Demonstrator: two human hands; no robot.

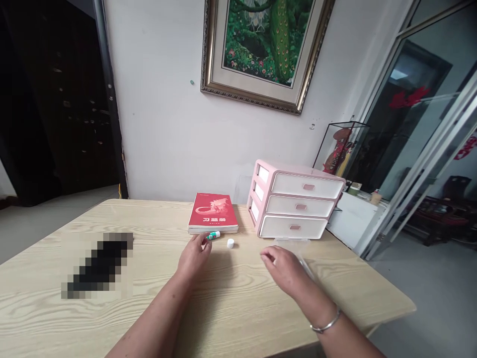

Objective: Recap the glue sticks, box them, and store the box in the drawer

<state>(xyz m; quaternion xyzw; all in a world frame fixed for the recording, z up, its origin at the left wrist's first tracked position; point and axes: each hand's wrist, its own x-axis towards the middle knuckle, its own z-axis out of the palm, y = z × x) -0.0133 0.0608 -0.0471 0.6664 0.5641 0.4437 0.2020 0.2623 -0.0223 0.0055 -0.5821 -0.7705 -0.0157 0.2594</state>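
My left hand (pixel 194 252) is closed on a small green and white tube (pixel 213 235), just in front of a red book (pixel 214 211). A short white cap (pixel 230 243) stands on the table to the right of the tube. Farther right, my right hand (pixel 282 266) is above the table with its fingers curled together; what they hold, if anything, is hidden. Beside and partly behind that hand lies a clear plastic item (pixel 306 267). A silver bangle circles my right wrist.
A pink and white three-drawer box (pixel 294 204) stands at the back right of the wooden table (pixel 149 283). A blurred-out dark object (pixel 99 266) lies at the left. Behind the table is a wall with a framed picture (pixel 257 94).
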